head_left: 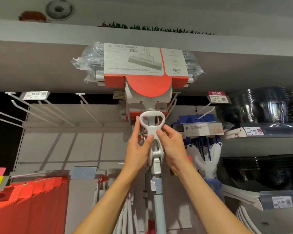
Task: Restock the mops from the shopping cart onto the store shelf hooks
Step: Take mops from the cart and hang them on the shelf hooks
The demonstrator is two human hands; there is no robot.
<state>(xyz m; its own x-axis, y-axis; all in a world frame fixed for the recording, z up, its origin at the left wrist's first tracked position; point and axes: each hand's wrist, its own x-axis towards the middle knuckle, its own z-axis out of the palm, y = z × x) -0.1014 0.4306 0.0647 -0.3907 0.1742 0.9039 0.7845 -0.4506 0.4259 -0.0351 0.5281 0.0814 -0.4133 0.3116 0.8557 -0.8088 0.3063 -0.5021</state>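
A sponge mop is raised head-up in front of the shelving, its head wrapped in plastic and a grey and red card sleeve. Below the head sits its white squeeze handle, and the pale pole runs down between my arms. My left hand grips the white handle from the left, thumb across its front. My right hand holds the same handle from the right, thumb pressed on its edge. More mops of the same kind hang behind it on a hook; their poles hang below.
Bare white hooks stick out at the left with a price tag. Blue-handled mops hang to the right. Stacked dark bowls fill the right shelves. Red packaged goods hang at lower left.
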